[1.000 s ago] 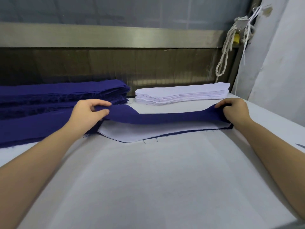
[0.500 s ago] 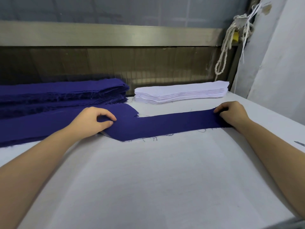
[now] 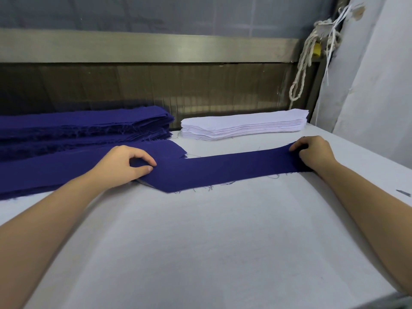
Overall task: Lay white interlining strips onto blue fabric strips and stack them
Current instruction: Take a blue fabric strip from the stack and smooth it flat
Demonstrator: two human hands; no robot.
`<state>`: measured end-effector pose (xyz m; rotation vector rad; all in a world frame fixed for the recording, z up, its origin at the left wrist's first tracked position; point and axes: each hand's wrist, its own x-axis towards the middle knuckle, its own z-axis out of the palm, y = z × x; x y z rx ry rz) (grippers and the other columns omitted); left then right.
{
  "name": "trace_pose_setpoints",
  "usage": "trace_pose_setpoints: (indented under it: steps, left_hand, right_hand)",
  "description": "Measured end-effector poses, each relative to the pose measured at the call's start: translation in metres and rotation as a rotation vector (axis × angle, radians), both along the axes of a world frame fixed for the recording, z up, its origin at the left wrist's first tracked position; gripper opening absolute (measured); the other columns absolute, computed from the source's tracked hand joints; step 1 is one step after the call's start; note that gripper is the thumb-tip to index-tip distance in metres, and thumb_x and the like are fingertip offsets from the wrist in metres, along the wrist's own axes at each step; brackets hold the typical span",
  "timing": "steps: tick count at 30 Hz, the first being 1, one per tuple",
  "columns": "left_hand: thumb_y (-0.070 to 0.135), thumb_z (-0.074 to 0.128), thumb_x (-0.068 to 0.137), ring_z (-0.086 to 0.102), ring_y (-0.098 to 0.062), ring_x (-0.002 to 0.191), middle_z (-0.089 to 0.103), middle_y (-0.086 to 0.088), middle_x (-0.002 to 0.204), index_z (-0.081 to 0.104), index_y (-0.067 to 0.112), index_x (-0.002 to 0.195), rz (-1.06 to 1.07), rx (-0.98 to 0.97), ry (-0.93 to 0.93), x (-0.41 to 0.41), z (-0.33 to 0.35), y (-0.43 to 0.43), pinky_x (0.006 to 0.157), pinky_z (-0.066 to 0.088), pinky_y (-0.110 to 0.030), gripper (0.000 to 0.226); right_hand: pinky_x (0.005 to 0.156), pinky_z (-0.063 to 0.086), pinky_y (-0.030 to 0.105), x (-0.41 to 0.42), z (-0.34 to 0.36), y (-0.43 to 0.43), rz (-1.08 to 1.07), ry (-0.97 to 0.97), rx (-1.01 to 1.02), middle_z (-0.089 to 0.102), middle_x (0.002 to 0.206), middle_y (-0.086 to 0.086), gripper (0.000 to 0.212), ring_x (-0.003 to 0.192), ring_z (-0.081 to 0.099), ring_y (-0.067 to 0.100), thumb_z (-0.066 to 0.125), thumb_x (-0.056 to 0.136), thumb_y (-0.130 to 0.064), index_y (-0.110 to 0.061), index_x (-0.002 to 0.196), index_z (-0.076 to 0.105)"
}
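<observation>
Across the far half of the tabletop [image 3: 200, 253], largest first: blue pile [image 3: 78, 128] at 10 o'clock, thick, frayed along its near edge, running off the left side. White pile [image 3: 243, 126] at 1 o'clock, squared up, well apart from both grips. Blue strip [image 3: 223, 172] spread flat from 9 to 3 o'clock, its left end overlapping the nearest layer of the blue pile. Behind, a metal rail [image 3: 145, 47] at 12 and a knotted rope [image 3: 301, 72] hanging at 1.

Left grip [image 3: 124, 166] closed on the strip's left end, cloth pinched between thumb and forefinger. Right grip [image 3: 314, 152] curled onto the right end, holding it down.

Likely trouble from here: skewing of the strip on an uneven release, given limp cloth prone to creeping under any drag. Wrinkling mid-length from an inward push. Loose threads on the near edge snagging and pulling the lay askew. Two thin white pieces lifted as one. Left end easily confused with the same-coloured pile under it. Pale sliver [image 3: 146, 183] peeking out at the strip's near-left edge, possibly a lower layer off line, too small to tell.

Strip stretched between the two grips, touching both, one end in each: left end at 9 o'clock, right end at 3.
</observation>
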<state>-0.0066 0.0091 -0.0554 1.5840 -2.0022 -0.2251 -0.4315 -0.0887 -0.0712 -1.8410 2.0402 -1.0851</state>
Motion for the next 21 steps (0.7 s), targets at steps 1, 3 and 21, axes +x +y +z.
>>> trace_pose_setpoints:
  steps: [1,3,21]
  left_hand:
    - [0.011,0.074,0.079,0.055,0.013,0.082,0.062,0.024,0.088,0.065,0.04,0.079,-0.004,-0.011,-0.018,0.001,-0.001,0.0,0.068,0.035,0.001,0.03]
    - [0.012,0.075,0.077,0.052,0.0,0.08,0.06,0.015,0.091,0.064,0.04,0.086,-0.009,-0.025,-0.056,0.002,-0.002,-0.001,0.067,0.034,-0.005,0.031]
    - [0.011,0.071,0.081,0.044,-0.009,0.069,0.047,0.002,0.08,0.055,0.035,0.113,0.07,0.107,-0.045,-0.008,0.008,-0.001,0.058,0.036,-0.016,0.042]
  right_hand:
    - [0.075,0.037,0.027,0.0,0.0,0.0,0.001,0.008,0.019,0.062,0.098,0.007,0.045,0.092,0.048,0.021,0.033,0.076,0.014,-0.015,0.08,0.067]
    - [0.076,0.038,0.026,0.0,0.0,0.0,0.008,0.026,0.044,0.064,0.1,0.007,0.042,0.091,0.049,0.019,0.036,0.077,0.012,-0.015,0.082,0.067]
    - [0.089,0.026,0.039,0.004,0.002,0.001,-0.242,0.394,0.258,0.054,0.11,0.011,0.031,0.111,0.04,0.034,0.05,0.088,-0.028,-0.016,0.115,0.055]
